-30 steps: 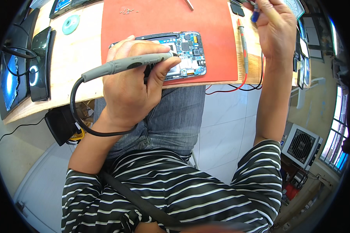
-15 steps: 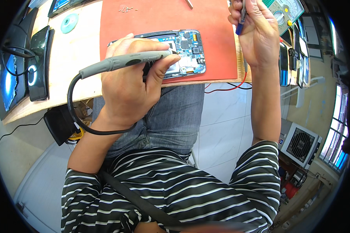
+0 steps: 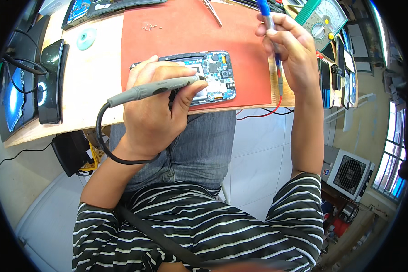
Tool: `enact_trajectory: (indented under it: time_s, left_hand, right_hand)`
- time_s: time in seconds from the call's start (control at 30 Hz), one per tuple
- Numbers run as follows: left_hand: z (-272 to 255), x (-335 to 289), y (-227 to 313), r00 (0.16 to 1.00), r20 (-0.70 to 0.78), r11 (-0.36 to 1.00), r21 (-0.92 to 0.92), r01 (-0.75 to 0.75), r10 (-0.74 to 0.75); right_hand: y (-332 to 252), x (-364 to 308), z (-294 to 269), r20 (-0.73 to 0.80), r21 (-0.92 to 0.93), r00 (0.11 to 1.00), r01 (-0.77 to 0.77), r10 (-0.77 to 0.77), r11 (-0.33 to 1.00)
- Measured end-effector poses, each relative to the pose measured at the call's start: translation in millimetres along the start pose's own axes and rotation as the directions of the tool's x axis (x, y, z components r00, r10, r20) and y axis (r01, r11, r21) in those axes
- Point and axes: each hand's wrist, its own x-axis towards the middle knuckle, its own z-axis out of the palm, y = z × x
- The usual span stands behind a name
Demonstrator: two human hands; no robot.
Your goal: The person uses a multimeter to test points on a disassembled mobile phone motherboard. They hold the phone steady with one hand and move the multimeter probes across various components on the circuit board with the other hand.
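**Phone [image 3: 211, 82] with exposed circuit board [image 3: 214, 68]: position and condition**

The phone lies flat on the orange mat [image 3: 186, 34], near the mat's front edge. Its back cover is off. The dark, rounded housing holds the blue circuit board, with silver shielded areas, small dark chips and a square camera module [image 3: 224, 74].

The long axis runs left to right, with the right end slightly farther from the person. The end with the camera module points right; the left part is partly hidden.

The left hand [image 3: 152, 102] lies over that left part and grasps a grey corded handpiece [image 3: 143, 90] between thumb and fingers. The handpiece points right, its front end above the phone; contact cannot be determined. Its black cable [image 3: 105, 140] loops back to the forearm.

The right hand [image 3: 297, 56] grasps a slim, blue-ended tool [image 3: 269, 25] in its fingers, raised beyond the mat's right side.

Loose screws [image 3: 150, 27] lie on the mat beyond the phone, with metal tweezers [image 3: 213, 13] at the far edge. On the counter [image 3: 93, 72], a round teal tub [image 3: 86, 39] sits left of the mat; its contents cannot be determined. A green-cased multimeter [image 3: 319, 29] stands at far right.
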Motion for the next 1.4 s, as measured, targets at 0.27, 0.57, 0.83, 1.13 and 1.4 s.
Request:
enact_trajectory:
  time_s: [0.27,0.57,0.83,1.13,1.4]
  left_hand:
    - [7.0,-1.5,-5.9,0.995,-0.078,0.997,0.053,-0.065,0.069]
    - [0.0,-2.2,-3.5,1.000,0.017,1.000,0.007,-0.013,0.013]
    - [-1.3,-0.2,-2.6,0.999,0.033,1.000,-0.005,-0.004,0.004]
    - [5.2,1.0,-7.3,0.994,-0.071,0.997,0.017,-0.081,0.082]
    - [3.5,2.1,-3.7,0.998,-0.023,0.999,0.004,-0.051,0.051]
  right_hand:
    - [-10.3,-6.3,3.0,-0.051,-0.242,0.999,-0.030,0.018,0.970]
    - [-11.2,3.4,8.9,0.036,-0.622,0.999,0.045,-0.028,0.782]
    - [-28.1,6.0,0.0,0.045,-0.721,0.999,0.033,0.000,0.692]
    - [-16.1,-21.3,-28.8,0.049,0.816,0.999,-0.043,0.006,0.577]
    - [16.5,-54.2,26.4,-0.171,0.403,0.979,0.173,-0.112,0.899]
